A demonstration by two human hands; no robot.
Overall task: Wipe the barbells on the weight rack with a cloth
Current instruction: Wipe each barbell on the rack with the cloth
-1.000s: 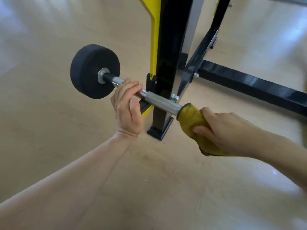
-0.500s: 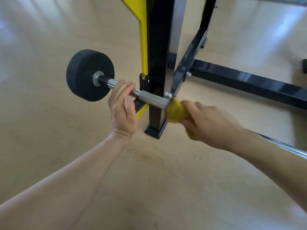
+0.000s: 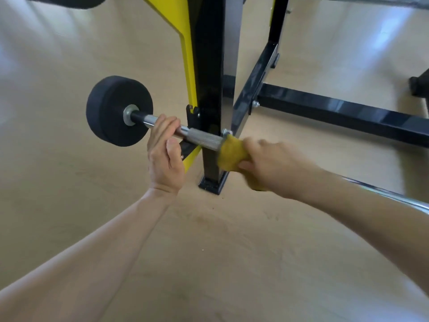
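Barbell [image 3: 202, 138] lying low across the black and yellow weight rack [image 3: 210, 89], close above the pale wooden floor [image 3: 69, 194], bar running from upper left down toward lower right; black round weight plate [image 3: 119, 110] on its left end, hanging clear of the rack upright, silver collar at the plate's centre; knurled section of bar showing bare between the two hands, right in front of the upright. Left hand [image 3: 165, 152] wrapped round the smooth chrome part of the bar just right of the plate, fingers curled over the top, thumb up along the near side. Right hand [image 3: 270, 165] clenched round a yellow cloth [image 3: 231, 152], cloth bunched about the bar at the right end of the knurling, both a little blurred. Further stretch of chrome bar visible beyond the right forearm, toward the right edge. Black crossbar [image 3: 348, 113] of the rack running off to the right along the floor, bolted to a slanted brace. Part of another dark plate [image 3: 69, 1] just in view at the top left edge
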